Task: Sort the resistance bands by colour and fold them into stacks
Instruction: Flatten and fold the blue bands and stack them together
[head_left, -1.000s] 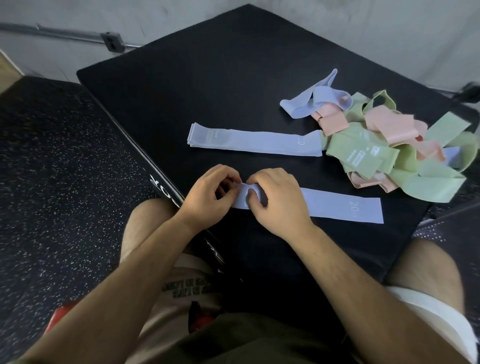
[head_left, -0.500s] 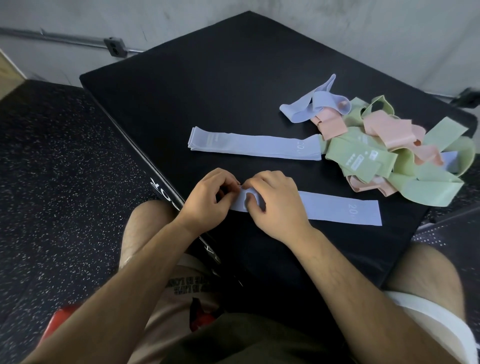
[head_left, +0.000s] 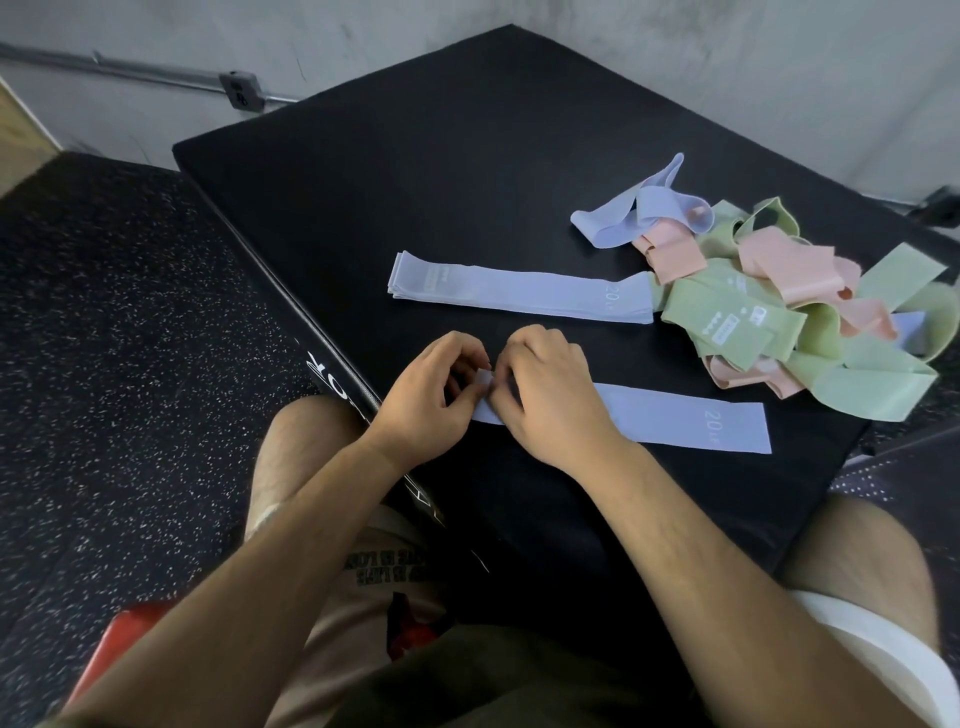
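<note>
Two grips meet mid-frame: I see left grip and right grip each pinching left end of lavender band; rest lies flat on bench, stretching right, below lavender stack.

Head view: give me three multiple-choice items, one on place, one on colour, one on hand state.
1. Seen from the lilac band at the hands, the lilac stack lies:
A. nearer the person
B. farther from the person
C. on the floor

2. The unsorted pile holds:
A. lilac, pink, green
B. red, yellow
C. green only

3. The left hand and right hand:
A. both pinch the lilac band's left end
B. lie flat, empty
C. hold a green band

Key:
1 B, the stack sits beyond the hands.
2 A, all three colours show in the pile.
3 A, curled fingers meet on the band's end.
</note>
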